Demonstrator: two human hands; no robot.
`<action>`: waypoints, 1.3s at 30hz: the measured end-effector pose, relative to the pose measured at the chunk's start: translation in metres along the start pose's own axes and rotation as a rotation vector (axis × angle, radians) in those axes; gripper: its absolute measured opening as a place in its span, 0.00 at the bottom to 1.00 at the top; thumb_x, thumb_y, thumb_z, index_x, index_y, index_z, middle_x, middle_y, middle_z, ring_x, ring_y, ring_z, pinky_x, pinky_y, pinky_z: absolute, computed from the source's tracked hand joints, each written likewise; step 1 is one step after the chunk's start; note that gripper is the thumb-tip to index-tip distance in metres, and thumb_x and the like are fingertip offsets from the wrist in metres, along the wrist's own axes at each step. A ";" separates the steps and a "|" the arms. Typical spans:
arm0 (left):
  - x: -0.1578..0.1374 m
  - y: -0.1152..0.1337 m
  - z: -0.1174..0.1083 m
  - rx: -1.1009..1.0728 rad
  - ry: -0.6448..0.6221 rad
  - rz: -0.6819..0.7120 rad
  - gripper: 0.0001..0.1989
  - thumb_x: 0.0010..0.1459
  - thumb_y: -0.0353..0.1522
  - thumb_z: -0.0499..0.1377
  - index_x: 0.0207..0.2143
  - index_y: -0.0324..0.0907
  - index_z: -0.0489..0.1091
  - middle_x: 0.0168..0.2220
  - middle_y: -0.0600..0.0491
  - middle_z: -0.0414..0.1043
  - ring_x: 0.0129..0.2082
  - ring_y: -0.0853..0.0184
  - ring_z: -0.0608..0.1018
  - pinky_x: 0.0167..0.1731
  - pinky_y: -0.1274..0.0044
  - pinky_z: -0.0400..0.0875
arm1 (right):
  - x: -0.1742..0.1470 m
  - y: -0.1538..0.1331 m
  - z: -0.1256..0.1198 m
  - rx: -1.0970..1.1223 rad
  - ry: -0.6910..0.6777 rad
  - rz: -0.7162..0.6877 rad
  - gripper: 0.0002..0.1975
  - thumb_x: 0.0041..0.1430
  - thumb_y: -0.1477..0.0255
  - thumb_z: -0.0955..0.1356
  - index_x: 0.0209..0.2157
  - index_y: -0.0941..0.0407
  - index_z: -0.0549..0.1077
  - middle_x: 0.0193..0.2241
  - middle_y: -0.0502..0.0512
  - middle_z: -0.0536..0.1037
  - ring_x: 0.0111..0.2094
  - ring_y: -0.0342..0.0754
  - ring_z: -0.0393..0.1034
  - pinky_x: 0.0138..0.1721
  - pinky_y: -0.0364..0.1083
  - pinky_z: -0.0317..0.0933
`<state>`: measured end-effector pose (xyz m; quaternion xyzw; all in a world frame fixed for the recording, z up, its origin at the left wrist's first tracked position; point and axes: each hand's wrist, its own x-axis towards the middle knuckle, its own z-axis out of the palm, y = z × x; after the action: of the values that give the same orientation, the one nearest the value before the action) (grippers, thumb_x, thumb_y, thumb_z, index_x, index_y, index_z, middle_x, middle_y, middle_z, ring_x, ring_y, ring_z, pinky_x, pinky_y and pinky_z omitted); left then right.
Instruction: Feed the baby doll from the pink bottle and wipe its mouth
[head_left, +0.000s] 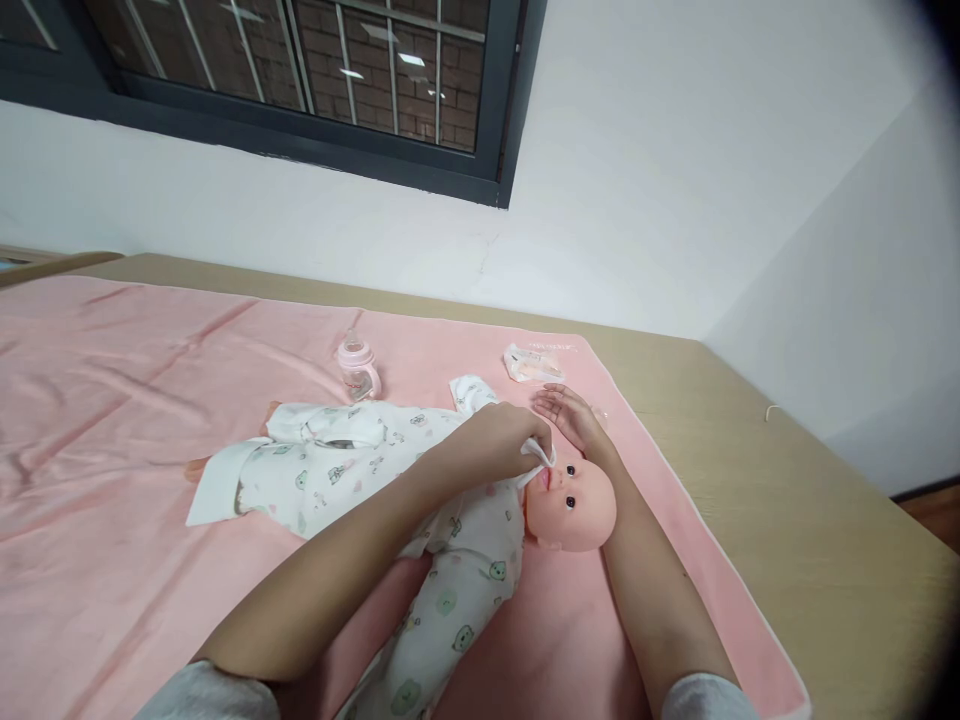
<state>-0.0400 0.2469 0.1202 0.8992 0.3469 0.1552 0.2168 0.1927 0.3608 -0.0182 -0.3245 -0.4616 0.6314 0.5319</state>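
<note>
A baby doll (570, 505) in white pyjamas (337, 470) with a small green and pink print lies on its back, head to the right. My left hand (510, 440) reaches across its chest and pinches a white cloth (538, 455) at the doll's mouth and chin. Whether this cloth is separate or part of the clothing is hard to make out. Beyond the doll's head rests my right hand (568, 415), fingers stretched out and holding nothing. The right forearm runs along the top of the head, touching or very close to it.
A pink baby bottle (358, 370) with a handle stands behind the doll's legs. A clear plastic packet (532, 363) lies beyond my right hand. The pink blanket (112, 400) covers much of the wooden tabletop (720, 450). White walls and a barred window (375, 75) are behind.
</note>
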 end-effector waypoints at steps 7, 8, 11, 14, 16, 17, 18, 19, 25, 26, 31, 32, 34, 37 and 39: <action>-0.002 0.002 -0.003 -0.026 0.020 -0.014 0.13 0.52 0.27 0.54 0.35 0.46 0.77 0.33 0.57 0.78 0.34 0.67 0.76 0.32 0.77 0.65 | -0.001 -0.001 0.002 0.015 0.000 -0.001 0.13 0.50 0.68 0.73 0.39 0.54 0.75 0.39 0.54 0.80 0.42 0.47 0.75 0.52 0.49 0.65; -0.002 0.002 -0.002 -0.041 0.031 -0.004 0.13 0.53 0.28 0.54 0.35 0.46 0.77 0.34 0.58 0.78 0.34 0.66 0.77 0.33 0.77 0.66 | -0.001 -0.001 0.002 0.015 0.003 0.001 0.13 0.50 0.68 0.73 0.39 0.54 0.75 0.39 0.54 0.80 0.42 0.47 0.75 0.52 0.49 0.65; -0.003 -0.001 0.000 -0.110 0.050 0.029 0.12 0.55 0.29 0.54 0.36 0.48 0.77 0.35 0.58 0.78 0.36 0.66 0.78 0.36 0.77 0.67 | -0.001 -0.002 0.002 0.011 0.007 0.008 0.13 0.49 0.67 0.73 0.39 0.53 0.75 0.39 0.54 0.80 0.42 0.47 0.75 0.53 0.49 0.65; -0.005 -0.002 0.003 -0.174 0.032 0.043 0.12 0.56 0.31 0.54 0.36 0.49 0.77 0.36 0.59 0.78 0.37 0.66 0.78 0.37 0.77 0.68 | -0.001 -0.002 0.002 0.010 0.006 0.010 0.14 0.49 0.67 0.74 0.39 0.53 0.74 0.40 0.54 0.80 0.41 0.47 0.75 0.53 0.49 0.65; -0.005 -0.002 0.004 -0.194 0.019 0.044 0.12 0.56 0.31 0.54 0.36 0.50 0.77 0.36 0.60 0.78 0.37 0.67 0.78 0.37 0.78 0.68 | 0.000 -0.001 0.001 0.012 0.002 0.008 0.14 0.49 0.67 0.74 0.39 0.53 0.74 0.40 0.54 0.80 0.42 0.47 0.75 0.53 0.50 0.65; -0.005 -0.001 0.004 -0.197 0.012 0.043 0.12 0.56 0.30 0.54 0.36 0.50 0.77 0.36 0.60 0.78 0.36 0.67 0.78 0.36 0.78 0.68 | 0.000 -0.001 0.001 0.014 -0.001 0.007 0.14 0.49 0.67 0.74 0.39 0.53 0.74 0.40 0.54 0.80 0.42 0.47 0.75 0.53 0.50 0.65; -0.005 0.000 0.004 -0.197 0.006 0.041 0.13 0.55 0.30 0.54 0.36 0.50 0.77 0.36 0.60 0.78 0.35 0.67 0.78 0.35 0.78 0.68 | 0.000 -0.001 0.001 0.016 -0.004 0.007 0.14 0.49 0.67 0.73 0.39 0.53 0.74 0.40 0.54 0.80 0.42 0.47 0.75 0.53 0.50 0.65; -0.005 0.000 0.004 -0.194 0.000 0.038 0.12 0.55 0.30 0.54 0.36 0.49 0.77 0.35 0.59 0.77 0.34 0.68 0.78 0.34 0.78 0.68 | 0.000 -0.001 0.001 0.016 -0.005 0.008 0.14 0.50 0.67 0.73 0.39 0.53 0.74 0.40 0.54 0.80 0.42 0.47 0.75 0.53 0.50 0.65; -0.004 0.001 0.003 -0.187 -0.026 0.027 0.12 0.54 0.31 0.55 0.35 0.49 0.77 0.35 0.58 0.77 0.35 0.67 0.77 0.32 0.79 0.68 | 0.000 -0.001 0.001 0.011 0.001 0.003 0.13 0.50 0.68 0.73 0.39 0.53 0.75 0.39 0.54 0.80 0.42 0.48 0.75 0.53 0.50 0.65; -0.004 0.000 0.003 -0.191 -0.024 0.027 0.12 0.54 0.30 0.55 0.36 0.49 0.77 0.35 0.57 0.77 0.35 0.66 0.77 0.32 0.79 0.68 | 0.000 -0.001 0.001 0.012 0.000 0.002 0.13 0.50 0.68 0.73 0.39 0.54 0.75 0.39 0.54 0.80 0.42 0.48 0.75 0.53 0.50 0.65; -0.004 -0.001 0.002 -0.187 -0.047 0.023 0.11 0.54 0.31 0.56 0.35 0.49 0.78 0.35 0.58 0.77 0.34 0.67 0.77 0.31 0.80 0.67 | 0.000 -0.001 0.001 0.017 0.003 0.002 0.14 0.50 0.68 0.73 0.40 0.54 0.75 0.38 0.54 0.80 0.41 0.48 0.75 0.52 0.50 0.65; -0.004 -0.001 0.003 -0.188 -0.053 0.023 0.11 0.54 0.31 0.56 0.35 0.49 0.78 0.35 0.58 0.77 0.34 0.67 0.77 0.31 0.80 0.67 | 0.000 -0.001 0.001 0.017 0.005 0.002 0.14 0.49 0.68 0.74 0.40 0.54 0.75 0.38 0.54 0.81 0.41 0.48 0.75 0.52 0.50 0.66; -0.003 -0.002 0.003 -0.187 -0.059 0.025 0.11 0.54 0.31 0.56 0.36 0.50 0.78 0.35 0.58 0.77 0.35 0.67 0.78 0.31 0.80 0.67 | 0.000 -0.001 0.001 0.019 0.006 0.006 0.14 0.49 0.68 0.74 0.39 0.54 0.75 0.38 0.54 0.81 0.41 0.47 0.75 0.52 0.49 0.66; -0.004 -0.003 0.003 -0.187 -0.059 0.031 0.11 0.55 0.32 0.56 0.37 0.50 0.78 0.37 0.58 0.78 0.36 0.67 0.78 0.33 0.80 0.68 | 0.001 -0.001 0.001 0.018 0.003 0.006 0.14 0.49 0.68 0.74 0.39 0.53 0.75 0.39 0.53 0.81 0.41 0.47 0.75 0.52 0.49 0.66; -0.005 -0.003 0.003 -0.191 -0.059 0.038 0.12 0.55 0.31 0.56 0.37 0.50 0.78 0.37 0.58 0.78 0.37 0.66 0.78 0.33 0.80 0.68 | 0.001 -0.001 0.001 0.015 0.004 0.005 0.14 0.48 0.67 0.74 0.39 0.53 0.75 0.39 0.53 0.81 0.41 0.47 0.75 0.52 0.50 0.66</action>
<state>-0.0441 0.2446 0.1152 0.8849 0.3070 0.1653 0.3087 0.1921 0.3614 -0.0171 -0.3229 -0.4550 0.6357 0.5334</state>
